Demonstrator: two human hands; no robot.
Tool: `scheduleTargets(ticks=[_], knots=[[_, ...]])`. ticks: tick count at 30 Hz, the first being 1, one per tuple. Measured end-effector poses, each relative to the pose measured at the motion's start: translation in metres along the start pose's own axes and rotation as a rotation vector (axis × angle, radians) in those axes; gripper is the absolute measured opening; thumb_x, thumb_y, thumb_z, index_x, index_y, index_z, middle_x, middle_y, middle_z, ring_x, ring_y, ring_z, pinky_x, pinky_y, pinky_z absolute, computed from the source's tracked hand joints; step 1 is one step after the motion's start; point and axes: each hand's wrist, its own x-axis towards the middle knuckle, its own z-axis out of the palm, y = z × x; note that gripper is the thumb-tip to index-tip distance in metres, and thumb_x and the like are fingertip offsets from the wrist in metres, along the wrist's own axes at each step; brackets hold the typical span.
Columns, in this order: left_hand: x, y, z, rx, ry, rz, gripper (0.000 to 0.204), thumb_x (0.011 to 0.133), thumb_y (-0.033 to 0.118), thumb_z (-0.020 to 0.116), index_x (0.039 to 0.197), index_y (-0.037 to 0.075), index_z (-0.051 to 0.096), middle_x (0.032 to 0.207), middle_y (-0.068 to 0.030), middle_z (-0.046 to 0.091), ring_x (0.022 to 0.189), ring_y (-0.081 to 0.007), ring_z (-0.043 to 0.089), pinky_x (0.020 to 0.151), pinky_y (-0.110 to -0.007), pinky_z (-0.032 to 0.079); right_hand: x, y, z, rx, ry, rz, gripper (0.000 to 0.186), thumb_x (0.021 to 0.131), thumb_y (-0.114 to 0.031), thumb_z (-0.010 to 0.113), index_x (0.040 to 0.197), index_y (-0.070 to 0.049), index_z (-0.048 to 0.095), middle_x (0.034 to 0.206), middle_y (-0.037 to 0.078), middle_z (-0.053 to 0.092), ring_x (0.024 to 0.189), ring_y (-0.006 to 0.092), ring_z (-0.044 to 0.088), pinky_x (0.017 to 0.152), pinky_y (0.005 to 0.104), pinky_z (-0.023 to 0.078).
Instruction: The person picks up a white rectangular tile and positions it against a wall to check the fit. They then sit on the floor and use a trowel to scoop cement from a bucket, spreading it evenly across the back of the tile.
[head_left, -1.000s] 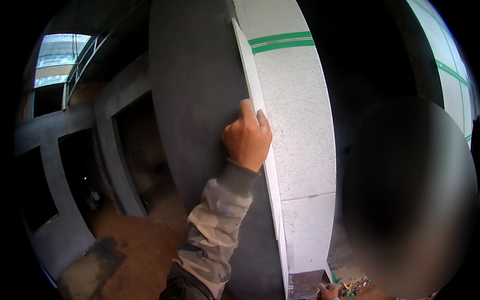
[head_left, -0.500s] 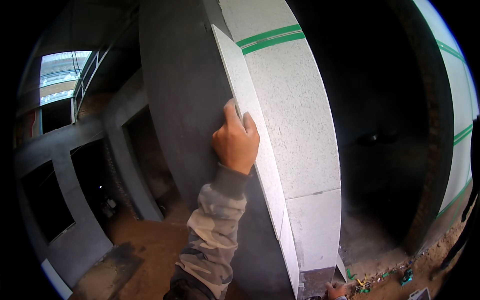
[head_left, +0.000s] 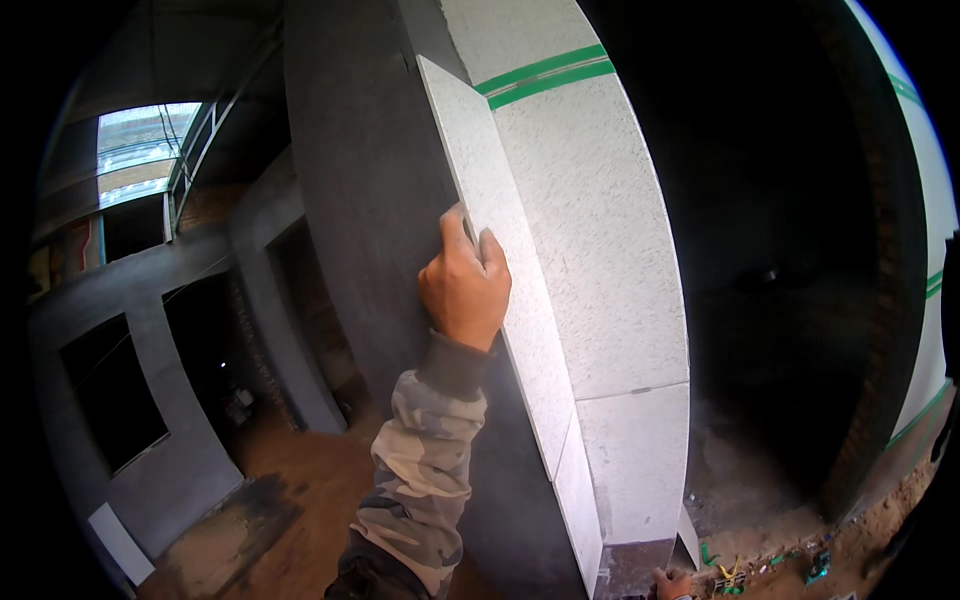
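The left hand (head_left: 464, 290) is being held up at centre frame, arm rising from the lower edge in a camouflage sleeve (head_left: 420, 480) w/ a dark knit cuff. The hand is being kept closed round the left edge of a tall white tile (head_left: 500, 260), thumb on the near face, fingers curled behind the edge. The tile is being held upright, leaning slightly, against the corner of a grey column (head_left: 370, 200), centre to upper centre of frame.

The tile is flat, rectangular, thin, w/ a speckled stone-like surface. On the column's right face approx. 2 more speckled white tiles are being shown already fixed, 1 large above 1 smaller, w/ 2 green stripes (head_left: 545, 78) across the upper part. The column's left face is rough, dark grey render.

At the bottom edge, right of centre, the right hand (head_left: 672, 584) is being seen only partly, at the column's foot; its grip cannot be told. Small green bits (head_left: 722, 572) are lying on the sandy floor (head_left: 300, 480) beside it.
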Motion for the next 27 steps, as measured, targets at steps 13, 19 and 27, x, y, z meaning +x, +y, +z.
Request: scheduleTargets(ticks=[13, 19, 27], knots=[[0.011, 0.012, 0.0, -0.017, -0.044, -0.029, 0.033, 0.084, 0.015, 0.067, 0.112, 0.0, 0.058, 0.068, -0.0182, 0.066, 0.07, -0.0386, 0.069, 0.066, -0.043, 0.054, -0.03, 0.034, 0.054, 0.754, -0.439, 1.294, 0.036, 0.09, -0.03, 0.07, 0.073, 0.001, 0.062, 0.059, 0.008, 0.062, 0.046, 0.0162, 0.059, 0.044, 0.0338, 0.049], [0.004, 0.013, 0.007, 0.15, -0.008, 0.048, 0.028, 0.083, 0.007, 0.065, 0.11, 0.004, 0.061, 0.077, -0.019, 0.066, 0.073, -0.0304, 0.067, 0.072, -0.042, 0.051, -0.016, 0.027, 0.044, 0.861, -0.389, 1.438, 0.033, 0.092, -0.025, 0.07, 0.078, 0.001, 0.055, 0.06, 0.007, 0.059, 0.043, 0.0161, 0.056, 0.04, 0.0339, 0.047], [0.015, -0.012, 0.015, 0.157, 0.016, 0.149, 0.049, 0.077, 0.024, 0.071, 0.112, -0.009, 0.062, 0.074, -0.0178, 0.071, 0.077, -0.0325, 0.072, 0.079, -0.037, 0.055, -0.016, 0.025, 0.051, 0.89, -0.426, 1.461, 0.033, 0.092, -0.023, 0.07, 0.075, 0.0, 0.053, 0.059, 0.008, 0.058, 0.041, 0.016, 0.055, 0.037, 0.0325, 0.043]])
